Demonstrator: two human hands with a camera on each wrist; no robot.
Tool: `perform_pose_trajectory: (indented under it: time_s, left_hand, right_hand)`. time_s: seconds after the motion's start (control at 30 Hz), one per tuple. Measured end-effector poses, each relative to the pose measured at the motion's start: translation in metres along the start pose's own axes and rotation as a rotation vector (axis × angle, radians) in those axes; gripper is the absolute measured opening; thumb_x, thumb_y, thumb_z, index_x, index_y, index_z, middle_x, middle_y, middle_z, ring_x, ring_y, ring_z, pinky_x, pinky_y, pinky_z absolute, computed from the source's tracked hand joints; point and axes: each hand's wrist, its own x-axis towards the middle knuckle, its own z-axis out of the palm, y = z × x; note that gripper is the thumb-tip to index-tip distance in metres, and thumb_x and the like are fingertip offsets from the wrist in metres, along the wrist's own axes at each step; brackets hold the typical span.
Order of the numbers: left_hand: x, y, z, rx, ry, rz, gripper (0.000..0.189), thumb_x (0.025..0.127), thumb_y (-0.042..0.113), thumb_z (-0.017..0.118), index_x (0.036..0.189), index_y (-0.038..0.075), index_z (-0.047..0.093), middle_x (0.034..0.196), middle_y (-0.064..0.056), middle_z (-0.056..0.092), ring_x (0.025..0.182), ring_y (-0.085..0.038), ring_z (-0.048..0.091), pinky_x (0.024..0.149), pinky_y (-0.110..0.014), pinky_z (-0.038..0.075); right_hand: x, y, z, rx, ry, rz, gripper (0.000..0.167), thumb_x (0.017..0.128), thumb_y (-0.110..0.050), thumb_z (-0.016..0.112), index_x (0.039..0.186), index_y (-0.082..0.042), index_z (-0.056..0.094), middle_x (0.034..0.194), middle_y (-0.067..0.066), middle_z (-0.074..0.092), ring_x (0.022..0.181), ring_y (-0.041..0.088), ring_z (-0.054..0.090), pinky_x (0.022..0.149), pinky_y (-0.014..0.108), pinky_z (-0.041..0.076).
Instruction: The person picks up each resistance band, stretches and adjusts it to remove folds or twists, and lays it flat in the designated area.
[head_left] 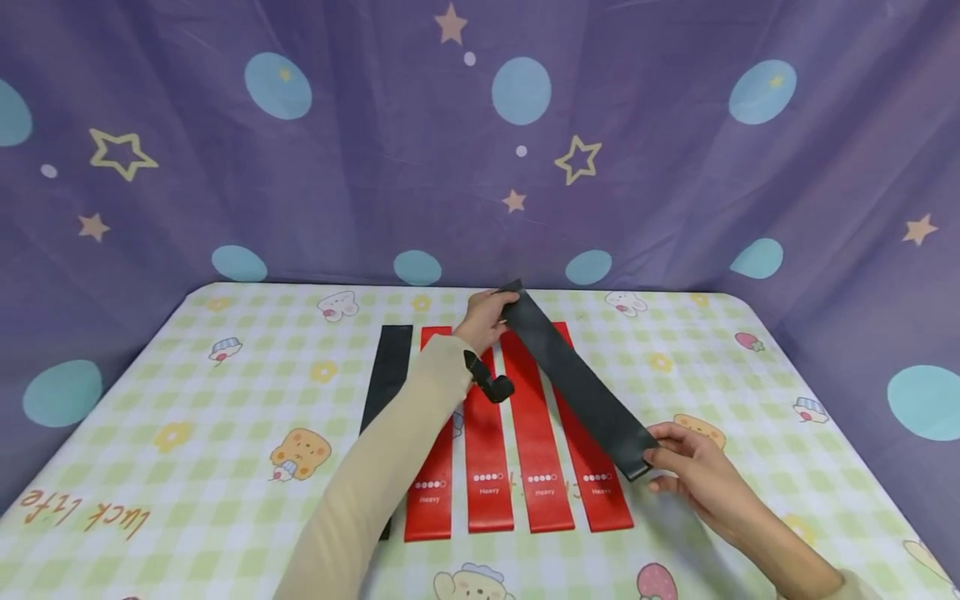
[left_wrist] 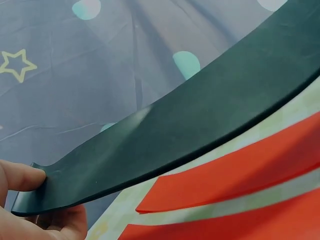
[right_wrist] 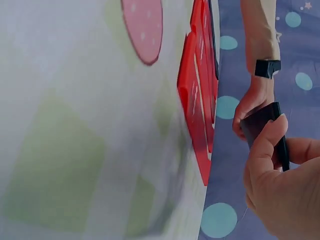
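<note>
A black resistance band (head_left: 581,379) is stretched flat and slanting between both hands, raised over the red bands. My left hand (head_left: 482,321) pinches its far end, thumb on top and fingers beneath, as the left wrist view shows. The near end is between the thumb and fingers of my right hand (head_left: 697,475), low at the right. Below lie several red resistance bands (head_left: 489,492) side by side, marked "Heavy" near their close ends. The rightmost red band (head_left: 609,504) is partly covered by the raised black one. Left of the row, another black band (head_left: 387,367) is partly hidden by my left forearm.
A green-and-white checked cloth (head_left: 225,450) with cartoon prints covers the table. Behind it and along the sides hangs a purple curtain (head_left: 637,108) with stars and blue dots. A black strap with a small device (head_left: 491,383) sits on the left wrist.
</note>
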Motion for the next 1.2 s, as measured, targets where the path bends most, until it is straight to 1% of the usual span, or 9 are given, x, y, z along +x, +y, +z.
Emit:
perform_pose_trajectory:
  time_s: [0.1,0.2,0.37,0.5,0.73,0.83,0.97,1.07,1.2]
  left_hand:
    - [0.000,0.000,-0.002,0.031,0.003,0.008,0.042,0.090,0.002,0.057,0.131,-0.003,0.051,0.131,-0.015,0.055,0.094,-0.018,0.057,0.096,-0.035,0.049]
    - [0.000,0.001,-0.005,0.066,0.006,0.027,0.037,0.089,0.002,0.057,0.126,-0.003,0.054,0.119,-0.011,0.059,0.082,-0.014,0.057,0.080,-0.028,0.053]
    - [0.001,0.004,-0.008,0.106,-0.001,0.066,0.011,0.088,0.001,0.057,0.099,0.001,0.057,0.099,-0.006,0.056,0.069,-0.011,0.056,0.061,-0.023,0.049]
    - [0.001,0.007,-0.011,0.136,0.002,0.065,0.005,0.088,0.002,0.058,0.091,0.005,0.056,0.096,-0.005,0.055,0.069,-0.012,0.055,0.064,-0.024,0.049]
    - [-0.003,0.007,-0.022,0.246,-0.004,0.065,0.016,0.087,0.003,0.058,0.103,0.000,0.059,0.091,-0.006,0.057,0.064,-0.011,0.057,0.060,-0.022,0.050]
    - [-0.004,0.007,-0.026,0.283,-0.026,0.090,0.012,0.086,0.000,0.057,0.097,-0.001,0.057,0.091,-0.008,0.055,0.059,-0.010,0.057,0.054,-0.021,0.050]
    - [-0.006,0.006,-0.034,0.346,-0.067,0.115,0.012,0.087,-0.002,0.056,0.099,-0.002,0.054,0.097,-0.011,0.053,0.062,-0.012,0.056,0.055,-0.022,0.052]
    - [-0.008,0.006,-0.041,0.390,-0.095,0.134,0.014,0.088,-0.001,0.056,0.102,-0.001,0.052,0.102,-0.013,0.053,0.066,-0.013,0.057,0.062,-0.026,0.056]
    - [-0.011,0.006,-0.051,0.375,-0.131,0.155,0.015,0.089,-0.003,0.054,0.102,0.003,0.049,0.102,-0.014,0.053,0.068,-0.015,0.058,0.074,-0.033,0.058]
  right_hand:
    - [0.001,0.000,-0.003,-0.012,0.013,-0.028,0.026,0.091,-0.001,0.052,0.115,0.005,0.049,0.092,0.000,0.061,0.077,0.012,0.060,0.063,0.025,0.055]
    - [0.002,-0.001,-0.007,-0.009,0.028,-0.054,0.022,0.091,0.000,0.053,0.113,0.003,0.051,0.091,0.000,0.063,0.077,0.011,0.061,0.063,0.024,0.055]
    - [0.004,-0.003,-0.015,0.031,0.072,-0.064,0.019,0.093,-0.003,0.053,0.112,-0.002,0.051,0.092,-0.003,0.065,0.078,0.010,0.061,0.064,0.023,0.055]
    - [0.007,-0.003,-0.024,0.050,0.112,-0.087,0.015,0.093,-0.002,0.052,0.108,-0.007,0.054,0.090,-0.005,0.066,0.077,0.008,0.062,0.063,0.023,0.054]
    - [0.013,-0.005,-0.041,0.110,0.140,-0.103,0.017,0.094,-0.002,0.051,0.098,-0.016,0.060,0.089,-0.005,0.064,0.073,0.007,0.062,0.062,0.021,0.054]
    - [0.016,-0.007,-0.049,0.133,0.148,-0.082,0.018,0.096,-0.006,0.051,0.096,-0.021,0.061,0.091,-0.006,0.063,0.070,0.006,0.063,0.056,0.018,0.050]
    - [0.021,-0.009,-0.057,0.091,0.180,-0.069,0.016,0.097,-0.013,0.051,0.096,-0.026,0.061,0.088,-0.011,0.065,0.060,0.003,0.057,0.046,0.020,0.037]
    - [0.025,-0.010,-0.062,0.097,0.205,-0.105,0.013,0.096,-0.013,0.054,0.097,-0.024,0.060,0.085,-0.012,0.067,0.063,0.002,0.058,0.050,0.020,0.043]
    - [0.029,-0.012,-0.064,0.148,0.219,-0.175,0.013,0.092,-0.008,0.060,0.099,-0.019,0.055,0.082,-0.010,0.070,0.069,0.003,0.064,0.058,0.017,0.051]
